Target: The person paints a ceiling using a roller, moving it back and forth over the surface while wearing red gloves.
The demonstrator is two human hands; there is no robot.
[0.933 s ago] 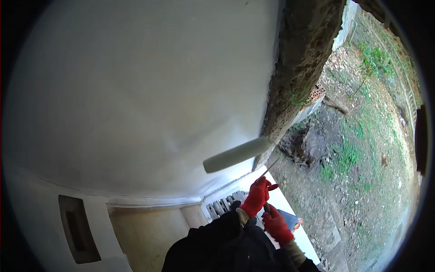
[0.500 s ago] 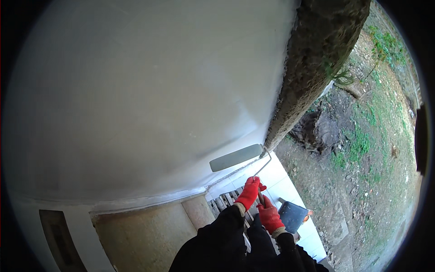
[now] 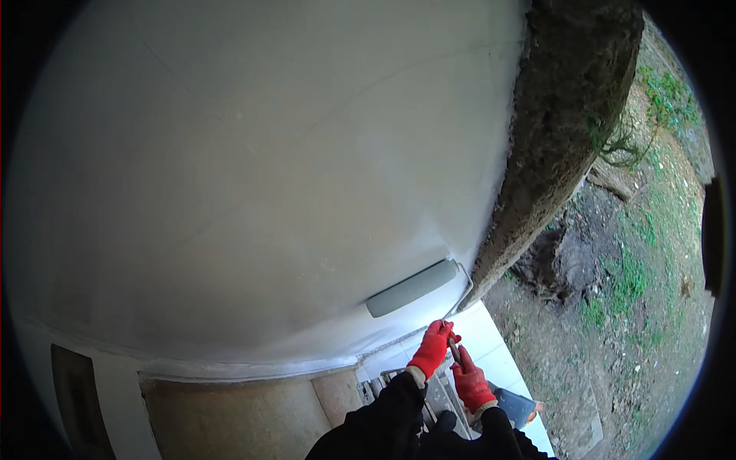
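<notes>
Paint roller (image 3: 412,287) is at the pale wall (image 3: 268,169), near its right edge; firm contact cannot be confirmed. Left hand (image 3: 432,349) grips the upper handle (image 3: 454,351), presumably to steer; right hand (image 3: 471,381) grips lower, presumably for steadiness. Rough brown border (image 3: 571,100) stands just beside the roller's right end, limiting room there. Leftward, wall runs wide. Dark container (image 3: 512,406) sits near the right hand, by white tiles (image 3: 494,360).

paint roller (image 3: 414,289) | grey-green sleeve (image 3: 406,292) | bent wire frame (image 3: 458,303) | slanted, right end higher | against pale wall (image 3: 268,176)
</notes>
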